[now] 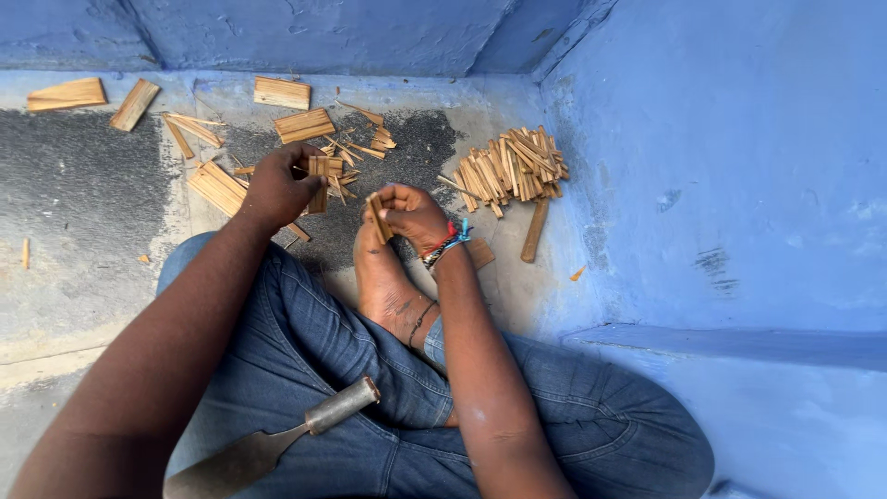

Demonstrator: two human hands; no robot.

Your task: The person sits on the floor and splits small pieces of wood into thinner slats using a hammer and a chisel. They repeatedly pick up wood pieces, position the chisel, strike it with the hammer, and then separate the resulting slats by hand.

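I sit cross-legged on a concrete floor in blue jeans. My left hand point(277, 188) reaches forward and grips a small wooden piece point(320, 177) among scattered wood splints. My right hand point(411, 214), with a beaded bracelet on the wrist, is closed on a thin bundle of wooden sticks point(378, 220) held just above my bare foot point(383, 282). A metal blade with a round handle point(305, 430) rests across my left thigh.
A pile of cut sticks point(511, 166) lies by the blue wall on the right, with one longer stick point(534, 231) beside it. Flat wood slabs point(282, 92) and splinters litter the floor ahead. Blue walls close in ahead and to the right.
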